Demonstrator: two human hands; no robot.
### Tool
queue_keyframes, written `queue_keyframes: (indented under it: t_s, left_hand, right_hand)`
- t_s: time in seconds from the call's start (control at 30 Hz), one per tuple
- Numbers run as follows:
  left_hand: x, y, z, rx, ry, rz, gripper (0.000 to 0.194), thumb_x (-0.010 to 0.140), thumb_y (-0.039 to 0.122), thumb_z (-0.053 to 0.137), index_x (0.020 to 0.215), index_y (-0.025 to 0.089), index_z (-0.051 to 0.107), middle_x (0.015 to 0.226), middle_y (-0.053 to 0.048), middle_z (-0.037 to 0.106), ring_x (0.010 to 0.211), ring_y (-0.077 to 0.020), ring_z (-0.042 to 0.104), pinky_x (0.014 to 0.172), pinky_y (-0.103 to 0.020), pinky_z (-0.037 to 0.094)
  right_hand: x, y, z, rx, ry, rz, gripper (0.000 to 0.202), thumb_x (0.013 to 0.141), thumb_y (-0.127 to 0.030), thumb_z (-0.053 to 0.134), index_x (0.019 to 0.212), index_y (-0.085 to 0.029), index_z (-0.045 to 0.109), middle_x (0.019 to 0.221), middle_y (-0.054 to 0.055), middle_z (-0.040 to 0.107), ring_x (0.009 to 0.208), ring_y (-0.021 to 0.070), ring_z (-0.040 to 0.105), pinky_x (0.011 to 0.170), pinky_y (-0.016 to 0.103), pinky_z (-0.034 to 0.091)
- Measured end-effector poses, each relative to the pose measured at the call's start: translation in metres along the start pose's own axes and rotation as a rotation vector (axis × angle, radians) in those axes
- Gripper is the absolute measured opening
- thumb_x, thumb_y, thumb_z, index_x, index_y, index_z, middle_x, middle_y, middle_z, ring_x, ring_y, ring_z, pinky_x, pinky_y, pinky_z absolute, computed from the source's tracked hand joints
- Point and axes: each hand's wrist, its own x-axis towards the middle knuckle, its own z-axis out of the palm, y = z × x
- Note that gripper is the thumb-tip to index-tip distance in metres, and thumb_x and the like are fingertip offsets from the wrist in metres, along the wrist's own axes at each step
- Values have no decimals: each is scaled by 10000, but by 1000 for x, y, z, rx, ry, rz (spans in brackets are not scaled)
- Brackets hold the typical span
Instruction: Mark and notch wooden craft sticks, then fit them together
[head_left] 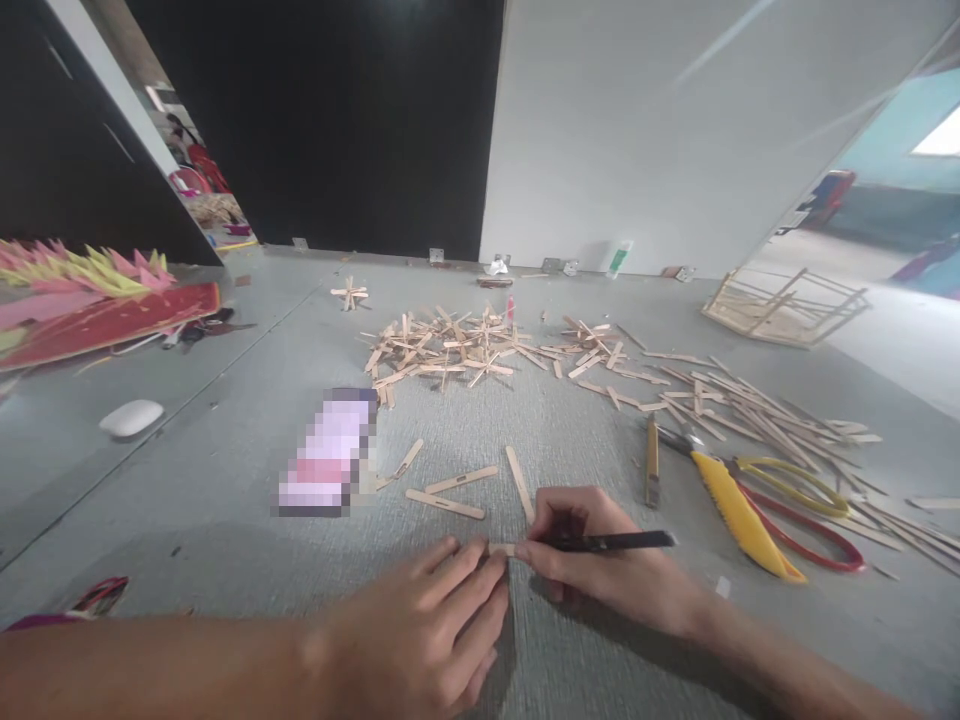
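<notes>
A short wooden craft stick [501, 549] lies on the grey surface between my hands, mostly covered by fingers. My left hand [442, 625] presses its fingertips down on the stick, fingers close together. In a pinch, my right hand [600, 555] grips a slim black pen [622, 541] slanting out to the right. The pen's tip is hidden behind the fingers at the stick's right end. Just beyond my hands lie a plain craft stick [517, 480] and two more sticks with a mark at mid-length, one [446, 503] nearer me and one [463, 479] behind.
A pile of craft sticks [442, 350] spreads across the back. At right lie a yellow-handled cutter [742, 515], pliers with red and yellow handles [817, 545], and thin wooden strips [772, 415]. A blurred phone [326, 450] and a white case [131, 418] lie left.
</notes>
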Motion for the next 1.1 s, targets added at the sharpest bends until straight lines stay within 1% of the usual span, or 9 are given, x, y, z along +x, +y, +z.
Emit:
queue_keyframes:
  t_s: [0.1, 0.23, 0.3, 0.37, 0.57, 0.73, 0.93, 1.1]
  left_hand:
    - [1, -1, -2, -9, -4, 2, 319, 987, 254, 544, 1137, 39, 726, 1198, -181, 745, 1076, -316, 697, 908, -410, 560]
    - [2, -1, -2, -13, -26, -6, 330, 995, 259, 541, 1154, 32, 721, 1202, -181, 741, 1086, -321, 693, 905, -415, 565]
    - [1, -1, -2, -24, -24, -14, 335, 996, 258, 535, 1162, 32, 718, 1207, -181, 738, 1096, -321, 688, 910, -414, 562]
    - [-1, -1, -1, -40, -17, -19, 333, 994, 257, 535, 1165, 34, 715, 1215, -177, 735, 1108, -320, 680, 924, -414, 555]
    - [-5, -1, 1, -66, -59, -34, 358, 998, 269, 531, 1218, 31, 685, 1273, -187, 706, 1187, -343, 641, 969, -460, 527]
    - [-3, -1, 0, -89, -33, -45, 338, 995, 245, 521, 1193, 30, 690, 1258, -188, 709, 1183, -343, 633, 967, -457, 528]
    - [-3, -2, 2, -102, -46, -40, 347, 1017, 235, 471, 1205, 37, 685, 1276, -185, 705, 1174, -326, 641, 958, -441, 538]
    - [-4, -1, 3, -89, -20, -29, 347, 1005, 232, 486, 1212, 34, 681, 1265, -188, 712, 1158, -319, 651, 973, -431, 518]
  right_hand:
    - [0, 3, 2, -67, 43, -35, 375, 896, -430, 739, 707, -213, 499, 515, -60, 533, 455, 85, 484, 426, 191, 351]
    - [2, 8, 5, -126, 56, -36, 387, 974, -464, 634, 705, -213, 513, 507, -37, 556, 430, 103, 521, 416, 209, 362]
    - [3, 10, 6, -157, 66, -53, 418, 990, -469, 611, 677, -214, 503, 483, -39, 542, 401, 98, 510, 422, 218, 362]
    - [3, 12, 6, -179, 75, -76, 424, 991, -458, 613, 664, -220, 483, 483, -46, 531, 391, 93, 497, 430, 224, 365]
    - [1, 16, 6, -190, 90, -131, 411, 979, -436, 633, 667, -235, 457, 513, -52, 532, 394, 94, 479, 418, 233, 346]
    - [2, 16, 6, -192, 97, -147, 416, 983, -437, 622, 660, -239, 449, 494, -57, 516, 373, 93, 469, 394, 228, 339]
    - [2, 10, 7, -198, 96, -156, 442, 976, -455, 640, 642, -229, 461, 476, -66, 488, 368, 86, 461, 395, 219, 344]
    - [3, 8, 7, -206, 93, -159, 460, 989, -474, 620, 641, -230, 444, 469, -66, 491, 360, 83, 461, 390, 215, 348]
